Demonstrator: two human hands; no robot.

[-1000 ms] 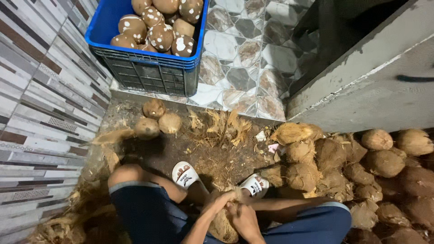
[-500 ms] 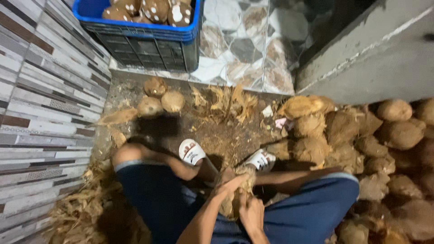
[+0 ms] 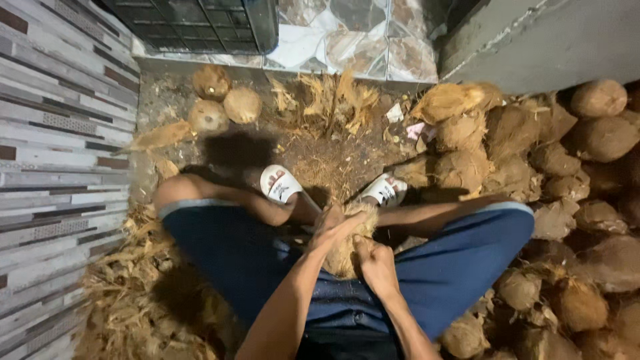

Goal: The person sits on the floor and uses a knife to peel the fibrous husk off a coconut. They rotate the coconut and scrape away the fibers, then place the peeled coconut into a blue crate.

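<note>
Fingers of left hand (image 3: 337,227) and right hand (image 3: 375,261) clamp a husked coconut (image 3: 348,248) between the knees.

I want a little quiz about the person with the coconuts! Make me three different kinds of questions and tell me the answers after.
1. True or false: both the left hand and the right hand grip the brown fibrous coconut husk between the knees.
2. How many round husked coconuts lie on the dirt near the dark plastic crate? A) one B) three C) six
3. Fill in: the big pile of unhusked brown coconuts is on the person's ___ side.

Key: 1 true; 2 B; 3 right.
</note>
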